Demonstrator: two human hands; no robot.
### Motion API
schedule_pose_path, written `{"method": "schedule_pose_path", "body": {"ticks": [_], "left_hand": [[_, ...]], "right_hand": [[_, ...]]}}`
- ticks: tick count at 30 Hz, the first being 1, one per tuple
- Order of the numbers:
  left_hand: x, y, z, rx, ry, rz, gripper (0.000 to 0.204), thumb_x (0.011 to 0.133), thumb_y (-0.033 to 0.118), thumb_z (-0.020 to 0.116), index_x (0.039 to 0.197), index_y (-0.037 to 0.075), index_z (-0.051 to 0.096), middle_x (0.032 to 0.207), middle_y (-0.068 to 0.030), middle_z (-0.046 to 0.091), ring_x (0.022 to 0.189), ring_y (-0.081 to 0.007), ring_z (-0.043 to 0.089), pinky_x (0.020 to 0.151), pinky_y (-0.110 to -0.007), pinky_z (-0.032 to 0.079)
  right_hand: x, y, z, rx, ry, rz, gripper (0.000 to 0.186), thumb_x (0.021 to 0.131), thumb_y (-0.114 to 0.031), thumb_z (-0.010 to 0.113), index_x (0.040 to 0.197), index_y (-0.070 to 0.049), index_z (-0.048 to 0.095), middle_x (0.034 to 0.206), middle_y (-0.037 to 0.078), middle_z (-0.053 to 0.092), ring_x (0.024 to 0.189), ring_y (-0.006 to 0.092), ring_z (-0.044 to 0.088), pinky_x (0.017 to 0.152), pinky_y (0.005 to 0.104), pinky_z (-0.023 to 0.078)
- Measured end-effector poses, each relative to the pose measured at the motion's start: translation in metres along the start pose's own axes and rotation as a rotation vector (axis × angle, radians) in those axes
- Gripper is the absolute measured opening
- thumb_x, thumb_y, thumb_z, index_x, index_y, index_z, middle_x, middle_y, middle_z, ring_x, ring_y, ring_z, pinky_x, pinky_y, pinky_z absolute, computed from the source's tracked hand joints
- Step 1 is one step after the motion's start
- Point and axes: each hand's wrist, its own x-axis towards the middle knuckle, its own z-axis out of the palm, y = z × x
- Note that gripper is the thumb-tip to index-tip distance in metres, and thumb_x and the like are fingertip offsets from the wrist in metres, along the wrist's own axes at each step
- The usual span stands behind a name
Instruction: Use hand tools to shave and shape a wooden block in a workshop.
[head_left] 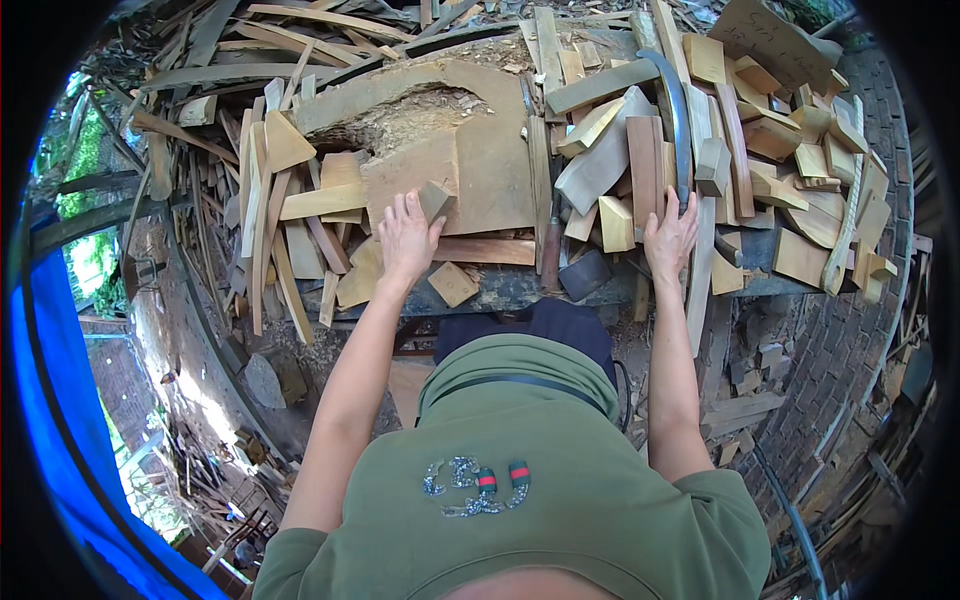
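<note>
The left hand [404, 238] lies palm down, its fingers fanned a little; a small brown square-ended wooden block [437, 200] stands in the gap between forefinger and thumb, just beyond the thumb. Whether they pinch it, I cannot tell. The broad, flat tan wooden slab [495, 178] spreads ahead and to the right of that hand, probably kept bare of scraps to give the block a level seat.

The right hand [671, 238] has its fingers loosely spread, wrapped around nothing that shows. Its fingertips are at the near end of a curved, blue-grey, blade-like strip [676, 105], which arcs away ahead of them. The strip lies over heaped pale wooden offcuts [608, 150], perhaps to be within easy reach. Below and between the hands runs the dark front edge of the surface [510, 291].
</note>
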Motion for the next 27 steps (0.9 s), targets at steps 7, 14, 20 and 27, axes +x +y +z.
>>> {"method": "schedule_pose_path", "body": {"ticks": [7, 14, 20, 27], "left_hand": [[-0.001, -0.004, 0.004, -0.022, 0.026, -0.009, 0.061, 0.085, 0.03, 0.07, 0.13, 0.003, 0.041, 0.118, -0.0169, 0.051, 0.105, -0.0363, 0.052, 0.084, -0.049, 0.044], [-0.001, -0.003, 0.002, -0.014, 0.002, -0.02, 0.062, 0.087, 0.033, 0.068, 0.133, 0.002, 0.041, 0.12, -0.0169, 0.051, 0.107, -0.0372, 0.053, 0.086, -0.049, 0.045], [-0.001, -0.001, 0.003, -0.028, 0.015, -0.016, 0.062, 0.087, 0.033, 0.068, 0.133, 0.002, 0.04, 0.121, -0.0173, 0.051, 0.108, -0.0374, 0.053, 0.086, -0.05, 0.045], [-0.003, -0.005, 0.008, -0.028, 0.044, -0.032, 0.058, 0.086, 0.031, 0.069, 0.131, 0.004, 0.044, 0.118, -0.0145, 0.051, 0.106, -0.034, 0.053, 0.086, -0.049, 0.044]], "right_hand": [[-0.021, -0.05, -0.027, 0.067, 0.137, -0.338, 0.047, 0.083, -0.009, 0.064, 0.129, -0.012, 0.058, 0.136, 0.017, 0.047, 0.128, 0.0339, 0.044, 0.102, 0.0471, 0.037], [-0.062, -0.112, 0.031, 0.125, -0.425, -0.737, 0.018, 0.083, -0.016, 0.06, 0.097, -0.009, 0.068, 0.098, 0.009, 0.06, 0.099, 0.0269, 0.057, 0.081, 0.0403, 0.046], [-0.065, -0.124, 0.076, -0.215, -0.545, -0.909, 0.019, 0.089, -0.026, 0.056, 0.095, -0.013, 0.068, 0.096, 0.008, 0.062, 0.098, 0.0258, 0.06, 0.08, 0.0411, 0.046], [-0.065, -0.11, 0.074, -0.137, -0.412, -0.933, 0.013, 0.087, -0.021, 0.055, 0.087, -0.013, 0.066, 0.09, 0.009, 0.062, 0.09, 0.0273, 0.062, 0.077, 0.0415, 0.044]]}}
